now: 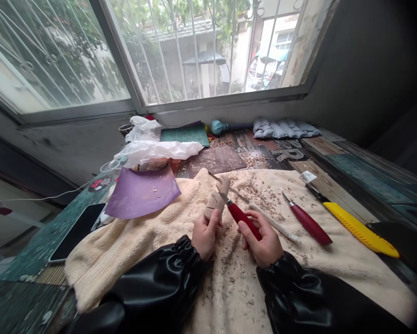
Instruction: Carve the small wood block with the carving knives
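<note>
My left hand is closed around the lower end of a pale wooden carving that stands tilted above a cream towel. My right hand grips a red-handled carving knife; its short blade touches the wood near the middle. Both forearms wear black glossy sleeves. Wood shavings lie scattered over the towel around my hands.
On the towel to the right lie a second red-handled knife, a thin white-handled tool and a yellow-handled tool. A purple sheet, white plastic bags, a green cutting mat and a phone lie to the left.
</note>
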{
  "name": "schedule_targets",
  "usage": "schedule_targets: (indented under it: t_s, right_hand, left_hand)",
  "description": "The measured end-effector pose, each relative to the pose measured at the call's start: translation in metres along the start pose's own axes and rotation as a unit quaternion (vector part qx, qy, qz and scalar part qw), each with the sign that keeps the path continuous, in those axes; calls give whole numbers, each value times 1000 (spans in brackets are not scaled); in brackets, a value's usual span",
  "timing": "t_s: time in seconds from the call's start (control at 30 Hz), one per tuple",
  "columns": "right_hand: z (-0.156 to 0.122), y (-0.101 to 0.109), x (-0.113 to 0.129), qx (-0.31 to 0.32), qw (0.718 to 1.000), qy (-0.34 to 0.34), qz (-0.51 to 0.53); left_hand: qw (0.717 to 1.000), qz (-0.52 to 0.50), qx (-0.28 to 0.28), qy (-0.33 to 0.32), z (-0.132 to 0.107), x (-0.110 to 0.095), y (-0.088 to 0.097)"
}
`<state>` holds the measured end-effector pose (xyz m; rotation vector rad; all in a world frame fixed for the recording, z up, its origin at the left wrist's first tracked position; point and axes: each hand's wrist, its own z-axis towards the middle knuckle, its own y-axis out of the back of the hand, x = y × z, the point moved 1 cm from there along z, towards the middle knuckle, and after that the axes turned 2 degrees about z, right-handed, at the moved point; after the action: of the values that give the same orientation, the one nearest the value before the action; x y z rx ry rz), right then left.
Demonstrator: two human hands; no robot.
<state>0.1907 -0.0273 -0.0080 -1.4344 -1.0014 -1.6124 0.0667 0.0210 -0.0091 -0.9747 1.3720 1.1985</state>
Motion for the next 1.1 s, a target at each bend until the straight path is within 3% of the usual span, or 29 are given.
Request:
schedule_targets:
  t_s: [0.27, 0.6, 0.97, 1.1]
  right_hand:
    - [5, 3, -1, -4, 999, -29, 31]
    - [6, 0, -6, -2, 1000, 0, -5]
    - [4, -9, -8, -34, 999, 14, 17]
    - [4, -9, -7, -35, 999, 34, -19]
  left_hand:
    - [988, 126, 18, -93, -3, -11, 0]
    - [976, 173, 23, -133, -5, -12, -2]
    - [972, 192, 52, -122, -2, -9, 1]
    - [974, 204, 25, -95, 0, -7, 0]
